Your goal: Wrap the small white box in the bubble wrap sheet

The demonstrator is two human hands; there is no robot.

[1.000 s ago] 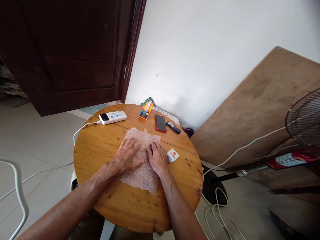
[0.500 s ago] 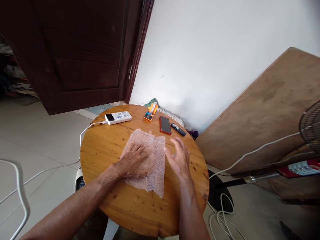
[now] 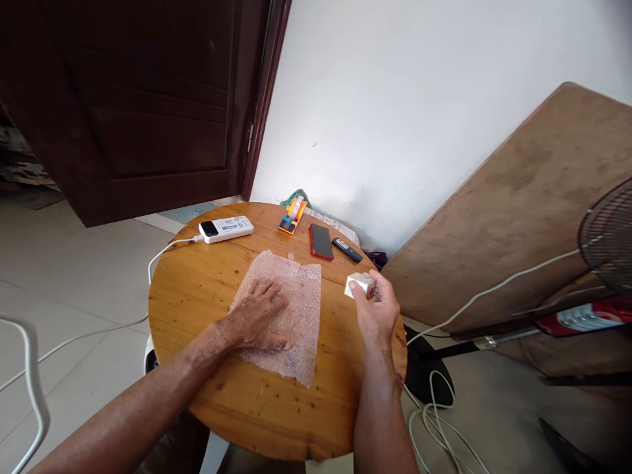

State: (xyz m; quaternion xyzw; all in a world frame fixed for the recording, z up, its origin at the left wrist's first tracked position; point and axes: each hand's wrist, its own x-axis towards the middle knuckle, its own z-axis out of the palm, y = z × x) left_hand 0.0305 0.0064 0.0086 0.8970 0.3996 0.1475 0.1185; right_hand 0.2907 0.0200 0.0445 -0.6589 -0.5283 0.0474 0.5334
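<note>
One head view: pinching the small white box in the right hand, no longer pressing the bubble wrap left of that grip; steadying it with just the left hand, flat and ungripping, apparently minding both at once.

Counting two hands: one left hand, one right hand; one piece of bubble wrap under the left; one small box in the right; one tabletop beneath both; beyond the hands, one red-edged phone, one dark handheld device beside it, one orange tape dispenser; ahead of the left hand, one white device with one white cable plugged in; to the right of both hands, one fan, one brown board; ahead and left, one door
</note>
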